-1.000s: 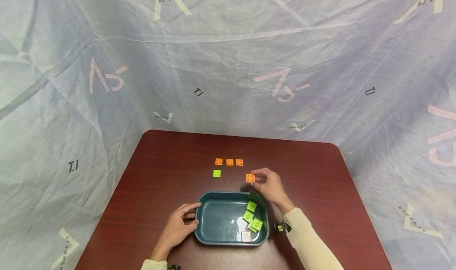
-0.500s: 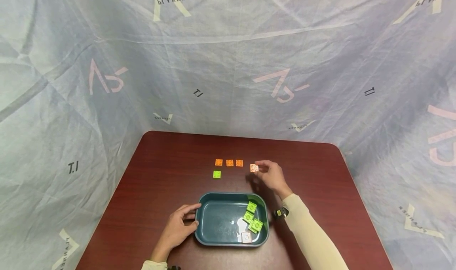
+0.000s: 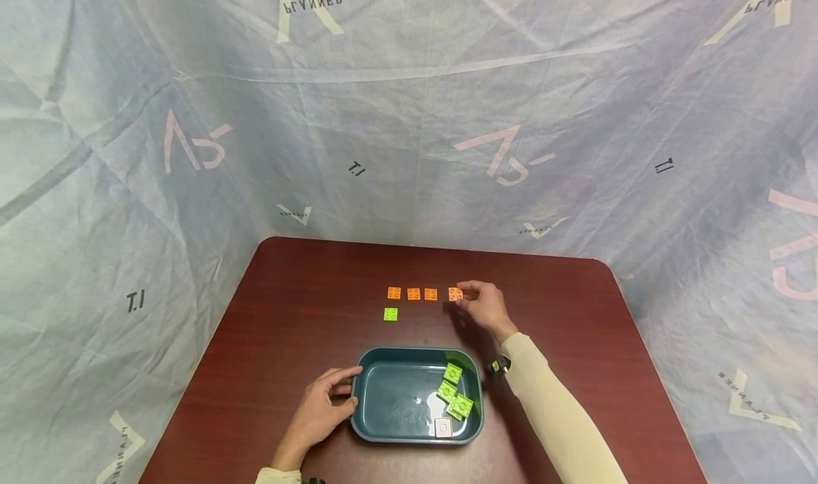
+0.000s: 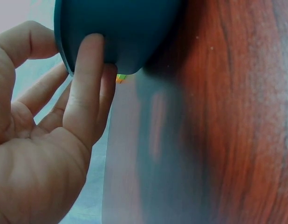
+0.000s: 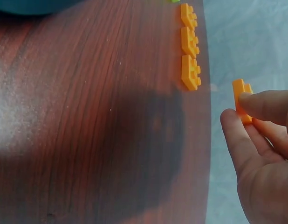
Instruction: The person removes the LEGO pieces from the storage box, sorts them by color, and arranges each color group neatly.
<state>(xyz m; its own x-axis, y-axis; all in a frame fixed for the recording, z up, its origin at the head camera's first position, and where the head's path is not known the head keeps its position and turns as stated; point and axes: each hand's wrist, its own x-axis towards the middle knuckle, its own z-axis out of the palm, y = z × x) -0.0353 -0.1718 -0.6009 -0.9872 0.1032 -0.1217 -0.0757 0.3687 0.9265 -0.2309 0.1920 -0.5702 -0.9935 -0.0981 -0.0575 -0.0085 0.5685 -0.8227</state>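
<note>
My right hand (image 3: 487, 306) pinches an orange toy building brick (image 3: 455, 294) between thumb and fingertips, above the table at the right end of a row of orange bricks. In the right wrist view this orange brick (image 5: 240, 95) is held edge-on, its studs facing away from the table's near side. My left hand (image 3: 319, 407) rests at the left end of a dark teal tray (image 3: 409, 438). In the left wrist view, fingers (image 4: 88, 74) of that hand lie fairly straight against the tray's outer wall (image 4: 120, 28).
Three orange bricks (image 3: 413, 294) lie in a row on the dark red table (image 3: 268, 314), with a green brick (image 3: 390, 314) in front of the leftmost. Several green bricks (image 3: 447, 390) and one pale-looking brick (image 3: 443, 427) lie in the tray's right part. Printed cloth (image 3: 409, 115) hangs behind.
My right hand has carried the orange brick away from the tray, toward the far side and slightly right, level with the orange row. My left hand has stayed at the tray.
</note>
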